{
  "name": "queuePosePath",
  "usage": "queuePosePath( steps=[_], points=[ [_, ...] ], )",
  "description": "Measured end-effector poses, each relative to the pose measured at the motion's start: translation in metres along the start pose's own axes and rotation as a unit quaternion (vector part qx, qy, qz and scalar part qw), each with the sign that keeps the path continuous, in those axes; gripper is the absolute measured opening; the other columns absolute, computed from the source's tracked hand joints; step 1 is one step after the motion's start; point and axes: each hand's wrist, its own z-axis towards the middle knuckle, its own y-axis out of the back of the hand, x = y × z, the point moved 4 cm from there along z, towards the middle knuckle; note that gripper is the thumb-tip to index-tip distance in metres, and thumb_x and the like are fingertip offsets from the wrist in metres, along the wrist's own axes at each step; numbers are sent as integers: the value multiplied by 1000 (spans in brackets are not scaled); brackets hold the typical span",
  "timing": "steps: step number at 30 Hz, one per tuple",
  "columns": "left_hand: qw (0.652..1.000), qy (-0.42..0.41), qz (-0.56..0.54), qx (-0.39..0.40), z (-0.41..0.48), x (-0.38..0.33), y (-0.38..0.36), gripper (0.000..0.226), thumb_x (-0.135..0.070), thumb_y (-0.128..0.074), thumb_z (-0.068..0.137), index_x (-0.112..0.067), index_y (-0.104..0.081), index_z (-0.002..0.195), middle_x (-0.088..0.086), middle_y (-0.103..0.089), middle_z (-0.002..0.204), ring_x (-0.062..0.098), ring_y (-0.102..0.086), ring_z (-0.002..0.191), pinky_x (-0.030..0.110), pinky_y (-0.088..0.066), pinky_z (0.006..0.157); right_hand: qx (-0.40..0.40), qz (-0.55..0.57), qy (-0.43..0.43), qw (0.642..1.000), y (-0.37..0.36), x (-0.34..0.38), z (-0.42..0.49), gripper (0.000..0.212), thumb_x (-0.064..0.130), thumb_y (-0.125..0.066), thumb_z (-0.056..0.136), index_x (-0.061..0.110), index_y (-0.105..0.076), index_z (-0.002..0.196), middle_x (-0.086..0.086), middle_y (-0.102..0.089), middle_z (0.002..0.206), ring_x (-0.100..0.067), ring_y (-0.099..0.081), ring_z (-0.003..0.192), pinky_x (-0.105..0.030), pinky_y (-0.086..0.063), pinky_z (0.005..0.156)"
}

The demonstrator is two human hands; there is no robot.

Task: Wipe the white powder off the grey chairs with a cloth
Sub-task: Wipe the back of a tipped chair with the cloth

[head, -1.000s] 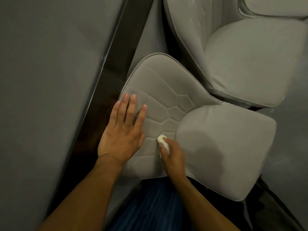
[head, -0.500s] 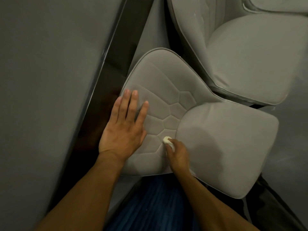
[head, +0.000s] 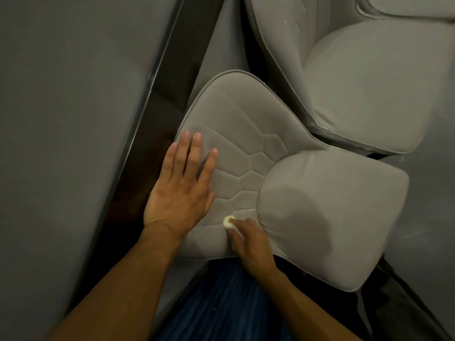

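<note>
Head view, the only one.

- Near chair (head: pixel 344 242): grey, centre frame. Its backrest (head: pixel 236 134) has hexagon-pattern stitching and sits left of the seat (head: pixel 364 193). A darker patch on the seat could be shadow or damp, cannot tell.
- Left hand (head: pixel 179 190): flat on the backrest's left edge, fingers straight and slightly spread, palm down. It grasps nothing and just presses on the fabric.
- Right hand (head: pixel 251 244): fingers curled round the cloth (head: pixel 228 222), a small pale wad. Only the wad's tip shows past the fingertips, the rest is hidden in the hand.
- The cloth touches the lower part of the backrest, just left of the crease where backrest meets seat. It lies close to the left hand's thumb side, not touching it.
- Second chair (head: pixel 369 94): same grey, upper right, just behind the near chair. A few faint white flecks show on its back, too small to call.
- Grey surface (head: pixel 61 119) fills the left, bordered by a dark glossy strip (head: pixel 157 134) running diagonally beside the backrest.
- Blue fabric (head: pixel 221 303) sits at bottom centre, between the forearms.
</note>
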Motion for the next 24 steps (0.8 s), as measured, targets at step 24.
queuePosePath(
  steps=[24],
  points=[
    [1000,-1,-2,1,1,0,0,74,-45,-21,99,-13,-1,162,29,11,164,46,11,153,55,4,125,-9,-12,-244,970,1,-69,-10,37,54,-47,99,28,-72,109,4,-73,103,-15,-67,95,-32,-53,89]
  ],
)
